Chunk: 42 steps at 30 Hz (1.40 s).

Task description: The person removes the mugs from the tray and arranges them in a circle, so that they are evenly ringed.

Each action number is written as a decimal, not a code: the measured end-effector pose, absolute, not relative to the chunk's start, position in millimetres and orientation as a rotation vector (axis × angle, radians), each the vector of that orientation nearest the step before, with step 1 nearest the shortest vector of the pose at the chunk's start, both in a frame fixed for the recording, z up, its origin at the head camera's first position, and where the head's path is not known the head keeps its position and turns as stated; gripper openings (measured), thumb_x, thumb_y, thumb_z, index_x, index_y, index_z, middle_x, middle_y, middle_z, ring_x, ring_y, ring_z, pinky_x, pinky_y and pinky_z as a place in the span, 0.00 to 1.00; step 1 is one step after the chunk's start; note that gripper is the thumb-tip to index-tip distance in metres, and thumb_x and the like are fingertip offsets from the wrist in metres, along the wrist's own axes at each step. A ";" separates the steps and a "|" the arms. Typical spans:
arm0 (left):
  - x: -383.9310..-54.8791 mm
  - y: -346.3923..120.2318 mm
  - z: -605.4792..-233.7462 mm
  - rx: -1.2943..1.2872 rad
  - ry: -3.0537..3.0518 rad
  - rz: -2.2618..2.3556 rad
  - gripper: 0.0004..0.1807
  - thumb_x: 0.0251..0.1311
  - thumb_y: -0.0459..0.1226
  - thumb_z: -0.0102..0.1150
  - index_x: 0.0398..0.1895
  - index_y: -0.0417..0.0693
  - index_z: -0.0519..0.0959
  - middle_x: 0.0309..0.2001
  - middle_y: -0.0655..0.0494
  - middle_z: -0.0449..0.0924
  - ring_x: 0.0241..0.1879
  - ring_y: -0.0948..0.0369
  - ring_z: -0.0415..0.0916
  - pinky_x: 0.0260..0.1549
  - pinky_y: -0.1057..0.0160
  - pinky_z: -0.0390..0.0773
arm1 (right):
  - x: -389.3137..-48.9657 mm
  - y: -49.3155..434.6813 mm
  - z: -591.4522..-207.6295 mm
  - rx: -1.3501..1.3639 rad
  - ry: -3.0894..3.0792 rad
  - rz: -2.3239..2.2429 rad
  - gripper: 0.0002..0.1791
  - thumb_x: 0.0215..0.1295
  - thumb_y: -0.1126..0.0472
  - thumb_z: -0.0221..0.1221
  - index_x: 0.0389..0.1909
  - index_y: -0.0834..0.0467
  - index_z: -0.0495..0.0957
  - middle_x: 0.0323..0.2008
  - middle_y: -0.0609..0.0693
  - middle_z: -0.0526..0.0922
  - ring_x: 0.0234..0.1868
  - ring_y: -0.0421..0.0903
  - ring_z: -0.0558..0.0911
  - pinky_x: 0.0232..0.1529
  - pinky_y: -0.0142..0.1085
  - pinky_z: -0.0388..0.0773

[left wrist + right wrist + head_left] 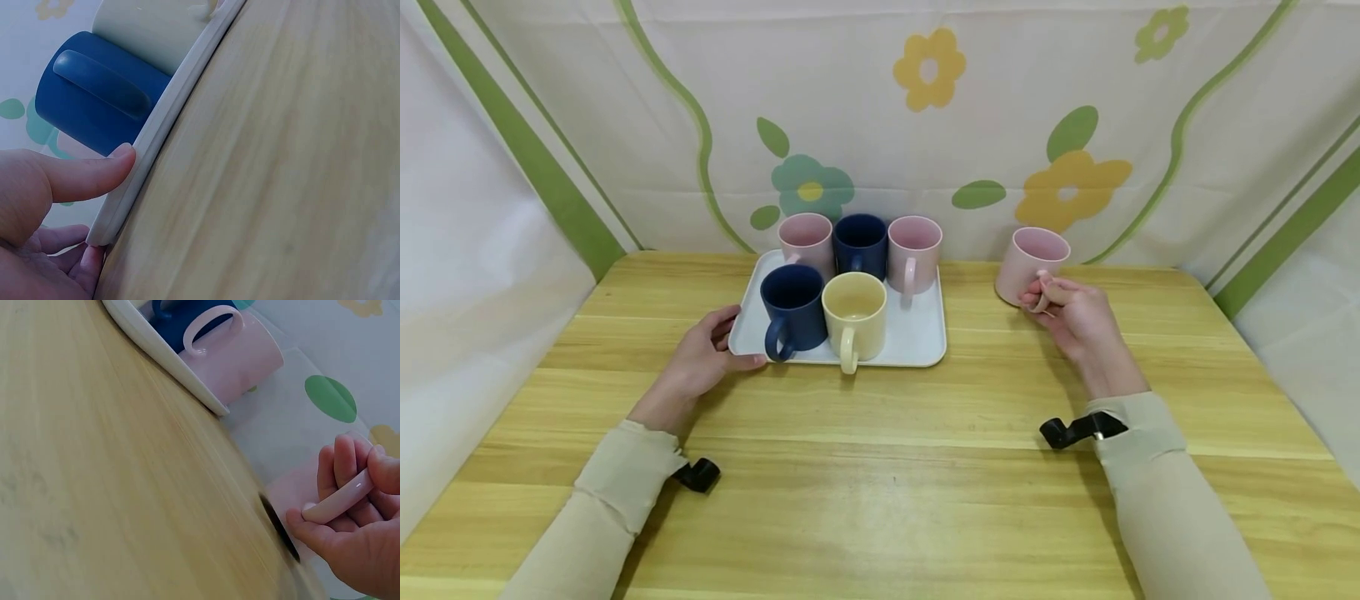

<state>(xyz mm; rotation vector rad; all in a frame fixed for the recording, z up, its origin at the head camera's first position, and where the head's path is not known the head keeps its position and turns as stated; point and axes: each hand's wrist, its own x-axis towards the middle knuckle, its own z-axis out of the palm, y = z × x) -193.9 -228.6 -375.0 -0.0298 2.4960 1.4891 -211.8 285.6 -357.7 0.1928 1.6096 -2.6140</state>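
Note:
At the front left corner of a white tray [917,354], my left hand [703,354] grips the rim. Its thumb lies along the front edge and the other fingers are at the left side, as the left wrist view shows. My right hand [1071,321] pinches the handle of a pink mug [1018,271] to the right of the tray. A dark gap shows under this mug's base in the right wrist view, and it leans slightly. On the tray's front stand a blue mug [797,312] and a yellow mug [857,321], handles toward me.
At the tray's back stand a left pink mug [805,237], another blue mug [861,242] and a right pink mug [917,250]. A flowered cloth [880,142] hangs behind the wooden table [887,467]. White cloth also borders both sides.

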 end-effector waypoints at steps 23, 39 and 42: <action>-193.3 -229.1 -374.9 -0.016 2.499 1.484 0.59 0.61 0.33 0.76 0.87 0.41 0.45 0.84 0.36 0.54 0.80 0.40 0.59 0.80 0.41 0.61 | -226.1 292.7 -360.0 0.239 1.749 -2.535 0.15 0.80 0.61 0.56 0.34 0.62 0.87 0.31 0.50 0.88 0.39 0.42 0.87 0.51 0.32 0.85; -193.6 -228.9 -374.9 -0.017 2.497 1.496 0.59 0.61 0.33 0.76 0.87 0.40 0.45 0.84 0.36 0.54 0.80 0.40 0.59 0.80 0.41 0.61 | -232.7 292.4 -358.4 0.344 1.812 -2.534 0.14 0.80 0.60 0.57 0.37 0.60 0.87 0.30 0.47 0.90 0.39 0.39 0.87 0.51 0.30 0.83; -193.9 -228.8 -375.0 -0.020 2.498 1.491 0.59 0.61 0.33 0.76 0.87 0.40 0.45 0.84 0.36 0.54 0.80 0.40 0.59 0.80 0.41 0.61 | -233.1 293.3 -358.6 0.361 1.829 -2.532 0.13 0.79 0.58 0.58 0.39 0.60 0.88 0.31 0.47 0.90 0.40 0.39 0.87 0.51 0.30 0.83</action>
